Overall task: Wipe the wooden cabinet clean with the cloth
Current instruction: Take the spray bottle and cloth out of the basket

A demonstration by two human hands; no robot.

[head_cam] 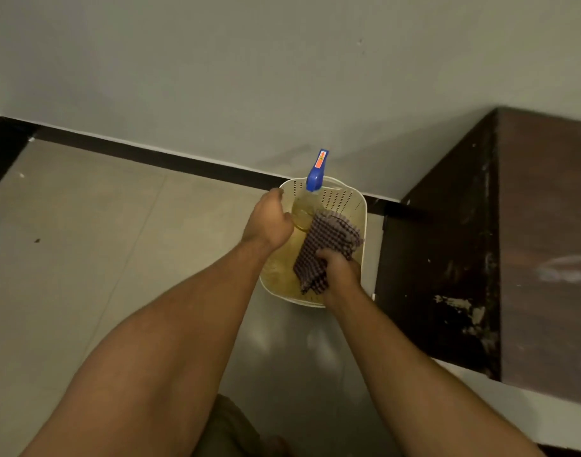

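While both hands reach into the pale basket [358, 206] on the floor, the wiping looks not yet begun: the wooden cabinet [543, 245] to the right shows pale smears on top and scuffed, flaking patches on its side. The right hand [340, 270] has its fingers clenched on the checked cloth [325, 245], whose long axis slants from near-left to far-right. The left hand [269, 221] grasps the spray bottle [310, 199], nozzle pointing at the wall.

My right hand [340, 270] grips the checked cloth [325, 247] over the basket [355, 206]; my left hand [269, 222] holds the spray bottle [310, 199].
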